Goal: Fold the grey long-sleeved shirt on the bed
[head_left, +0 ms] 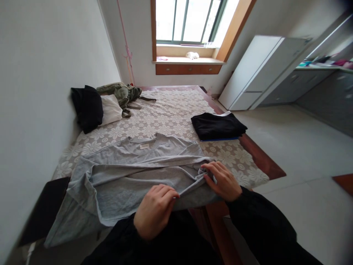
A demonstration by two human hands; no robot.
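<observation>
Both hands pinch the grey T-shirt [138,173] at lower centre of the frame: left hand [154,210] closed on the hem, right hand [224,180] gripping bunched cloth. I fear the lower-left part, overhanging the bed [165,114], drags everything off.
</observation>
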